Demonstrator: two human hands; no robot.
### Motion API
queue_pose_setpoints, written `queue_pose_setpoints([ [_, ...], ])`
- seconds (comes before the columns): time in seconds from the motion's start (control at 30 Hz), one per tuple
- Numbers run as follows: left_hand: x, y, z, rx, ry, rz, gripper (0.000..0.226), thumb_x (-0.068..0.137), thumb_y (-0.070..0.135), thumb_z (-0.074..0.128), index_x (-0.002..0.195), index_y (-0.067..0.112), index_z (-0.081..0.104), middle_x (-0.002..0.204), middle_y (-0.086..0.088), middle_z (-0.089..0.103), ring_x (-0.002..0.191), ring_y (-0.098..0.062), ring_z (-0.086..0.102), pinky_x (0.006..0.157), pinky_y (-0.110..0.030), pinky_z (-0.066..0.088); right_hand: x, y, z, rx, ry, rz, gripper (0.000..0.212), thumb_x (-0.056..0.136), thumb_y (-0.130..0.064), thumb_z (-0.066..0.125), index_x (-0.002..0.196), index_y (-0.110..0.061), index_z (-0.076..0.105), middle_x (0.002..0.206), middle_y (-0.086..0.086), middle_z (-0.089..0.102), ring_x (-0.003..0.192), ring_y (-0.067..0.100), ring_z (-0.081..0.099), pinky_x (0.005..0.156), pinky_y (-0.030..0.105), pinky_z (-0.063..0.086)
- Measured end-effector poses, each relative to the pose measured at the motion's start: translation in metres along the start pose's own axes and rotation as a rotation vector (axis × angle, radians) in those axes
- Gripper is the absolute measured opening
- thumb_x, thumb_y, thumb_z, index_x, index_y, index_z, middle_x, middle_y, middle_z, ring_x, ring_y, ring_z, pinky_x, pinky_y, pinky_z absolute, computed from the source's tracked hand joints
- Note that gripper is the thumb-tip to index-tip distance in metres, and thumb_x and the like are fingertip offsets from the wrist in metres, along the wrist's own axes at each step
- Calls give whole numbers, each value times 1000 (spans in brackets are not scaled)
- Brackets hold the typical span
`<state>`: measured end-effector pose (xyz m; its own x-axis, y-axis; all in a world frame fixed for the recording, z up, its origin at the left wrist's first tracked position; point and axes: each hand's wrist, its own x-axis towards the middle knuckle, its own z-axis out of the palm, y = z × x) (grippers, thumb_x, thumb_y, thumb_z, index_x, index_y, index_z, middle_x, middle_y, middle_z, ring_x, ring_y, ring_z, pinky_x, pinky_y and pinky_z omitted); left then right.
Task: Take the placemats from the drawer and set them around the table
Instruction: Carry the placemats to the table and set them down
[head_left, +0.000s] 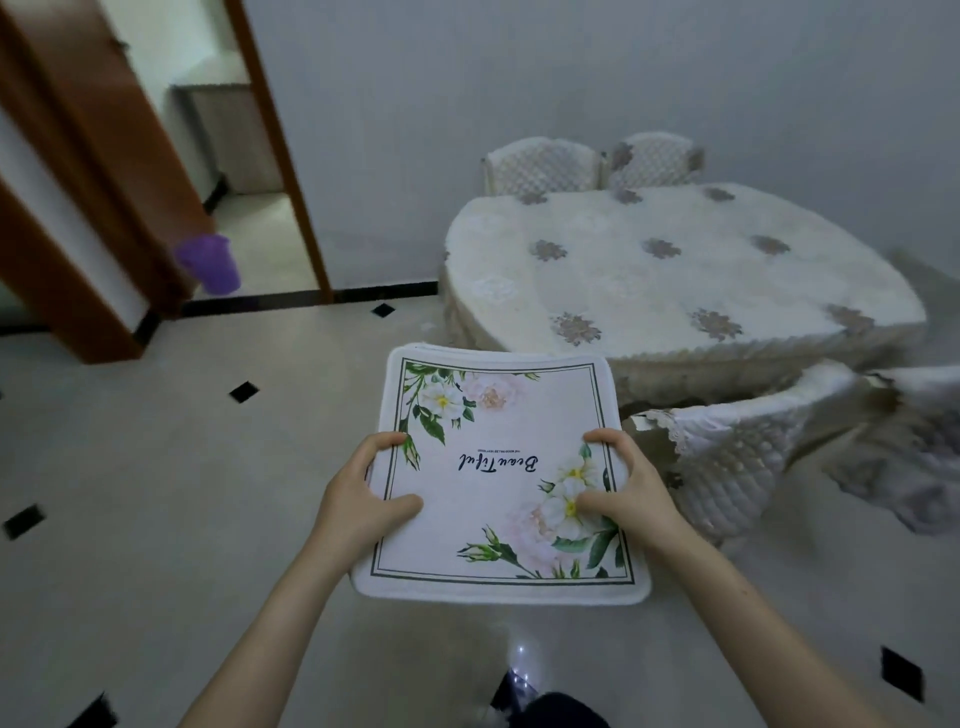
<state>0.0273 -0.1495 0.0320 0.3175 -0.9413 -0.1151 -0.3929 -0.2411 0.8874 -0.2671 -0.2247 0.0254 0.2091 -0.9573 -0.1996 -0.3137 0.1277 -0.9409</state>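
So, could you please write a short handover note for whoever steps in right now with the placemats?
Left hand: grips the left edge of the placemat stack, thumb on top.
Right hand: grips the right edge the same way.
The stack is held level in front of the body, above the floor, with the floral "Beautiful" mat on top; more mat edges show at the far side.
The round table with its cream cloth stands ahead to the right, with covered chairs around it.
Done: mats are out and in hand.
Left: none lies on the table yet; walk over and set them around.
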Motion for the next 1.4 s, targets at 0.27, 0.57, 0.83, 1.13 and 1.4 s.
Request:
queue_pose_setpoints([
  [0.27, 121, 27, 44, -26, -197, 53, 60, 69, 4, 74, 110, 44, 56, 98, 20, 66, 79, 9, 61, 59, -7, 44, 65, 0, -35, -16, 238, 72, 59, 69, 7, 72, 111, -31, 55, 100, -2, 61, 69, 6, 59, 58, 16, 48],
  [0.57, 277, 81, 136, -39, -251, 92, 61, 68, 4, 75, 112, 42, 55, 101, 23, 63, 82, 13, 59, 63, -6, 44, 213, 3, -120, 5, 294, 100, 59, 70, 6, 73, 110, -34, 56, 100, 1, 63, 59, 8, 58, 58, 28, 52],
  [0.83, 393, 117, 204, -45, -248, 74, 60, 70, 5, 72, 116, 40, 53, 100, 22, 63, 79, 13, 60, 60, -5, 46, 347, -4, -188, -90, 253, 127, 59, 72, 4, 74, 116, -29, 54, 109, -14, 54, 82, 11, 58, 62, 11, 47],
  [1.13, 505, 83, 246, -42, -201, -17, 62, 72, 3, 72, 124, 32, 52, 113, 11, 59, 89, 6, 58, 66, -8, 43, 493, 30, -180, -146, 188, 177, 59, 70, 5, 73, 118, -25, 53, 120, 0, 52, 80, 11, 56, 62, 12, 48],
  [1.4, 577, 28, 247, 89, -324, -141, 69, 74, 7, 75, 134, 25, 47, 116, 11, 56, 104, -8, 56, 76, -12, 40, 568, 73, -141, -274, 83, 319, 62, 69, -2, 75, 117, -33, 51, 121, 0, 55, 87, 20, 59, 63, 22, 47],
])
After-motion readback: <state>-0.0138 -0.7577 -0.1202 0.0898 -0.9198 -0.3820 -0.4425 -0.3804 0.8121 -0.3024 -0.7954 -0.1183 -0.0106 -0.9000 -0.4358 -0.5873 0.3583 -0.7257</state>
